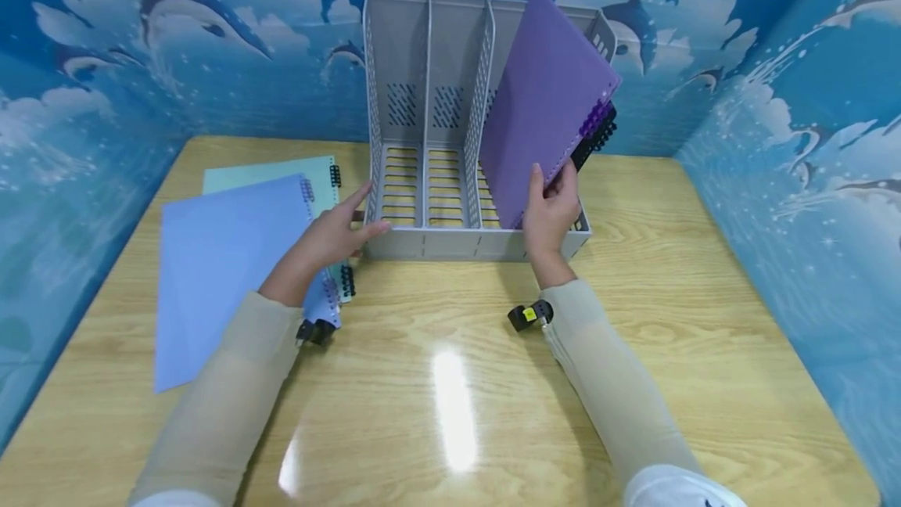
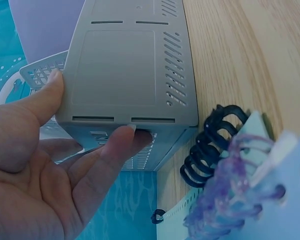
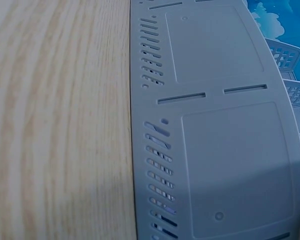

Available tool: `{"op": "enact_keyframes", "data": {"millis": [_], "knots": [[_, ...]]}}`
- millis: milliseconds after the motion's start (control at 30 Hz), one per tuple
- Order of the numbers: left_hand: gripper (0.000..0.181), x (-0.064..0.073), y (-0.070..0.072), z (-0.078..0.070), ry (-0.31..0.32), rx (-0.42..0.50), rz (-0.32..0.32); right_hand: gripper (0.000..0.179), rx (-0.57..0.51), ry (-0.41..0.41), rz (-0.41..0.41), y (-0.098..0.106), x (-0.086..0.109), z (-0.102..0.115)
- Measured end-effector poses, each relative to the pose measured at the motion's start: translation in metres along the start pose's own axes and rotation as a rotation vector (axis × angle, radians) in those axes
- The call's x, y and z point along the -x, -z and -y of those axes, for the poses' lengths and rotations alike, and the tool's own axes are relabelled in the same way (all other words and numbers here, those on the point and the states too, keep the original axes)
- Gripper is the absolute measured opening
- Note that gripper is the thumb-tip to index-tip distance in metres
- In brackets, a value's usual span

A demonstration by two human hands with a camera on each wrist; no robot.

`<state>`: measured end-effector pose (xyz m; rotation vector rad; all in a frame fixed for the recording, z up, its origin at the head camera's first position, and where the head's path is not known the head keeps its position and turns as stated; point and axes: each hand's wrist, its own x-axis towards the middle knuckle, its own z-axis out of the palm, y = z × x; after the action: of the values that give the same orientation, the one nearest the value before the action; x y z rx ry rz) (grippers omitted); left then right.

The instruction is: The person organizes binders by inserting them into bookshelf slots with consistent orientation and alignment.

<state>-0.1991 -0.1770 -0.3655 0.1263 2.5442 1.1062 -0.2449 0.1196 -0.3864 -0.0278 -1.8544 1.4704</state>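
A grey desktop file organizer (image 1: 450,245) with upright dividers stands at the back of the table. My left hand (image 1: 336,233) grips its front left corner, thumb on the front rim and fingers along the outer side wall. In the left wrist view that hand (image 2: 45,165) touches the organizer's end (image 2: 115,70). My right hand (image 1: 551,213) pinches a purple spiral notebook (image 1: 545,100) low on its bound edge. The notebook leans at a tilt in the right part of the organizer. A black coil binding (image 1: 594,139) shows behind it. Only a sliver of the right hand appears in the right wrist view.
Left of the organizer, a blue spiral notebook (image 1: 218,272) lies over a pale green one (image 1: 267,170) with black coils. Two left compartments of the organizer show bare slatted bottoms. A dolphin-print backdrop (image 1: 246,84) borders the wooden table (image 1: 394,413).
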Motion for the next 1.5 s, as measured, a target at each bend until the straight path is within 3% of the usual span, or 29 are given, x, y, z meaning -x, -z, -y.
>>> {"op": "enact_keyframes", "data": {"millis": [400,633,733,1067,1233,1500], "knots": [[0.088,-0.002,0.000,0.000,0.006,0.004,0.001,0.061,-0.072,-0.092,0.028,0.000,-0.001,0.004],[0.087,0.001,0.000,-0.001,0.006,0.008,-0.004,0.069,-0.084,-0.093,0.034,0.004,0.006,0.040],[0.087,0.002,-0.001,-0.001,0.004,0.029,-0.008,0.076,-0.069,-0.079,0.032,0.004,0.006,0.040],[0.092,0.007,-0.009,0.002,-0.019,0.085,-0.106,0.095,-0.033,0.001,0.058,0.007,0.011,0.047],[0.091,0.008,-0.012,0.003,-0.063,0.032,-0.165,0.097,-0.021,0.004,0.081,0.008,0.015,0.048],[0.090,0.011,-0.013,0.003,-0.086,-0.022,-0.228,0.096,-0.060,0.025,0.027,0.012,0.020,0.052]]}}
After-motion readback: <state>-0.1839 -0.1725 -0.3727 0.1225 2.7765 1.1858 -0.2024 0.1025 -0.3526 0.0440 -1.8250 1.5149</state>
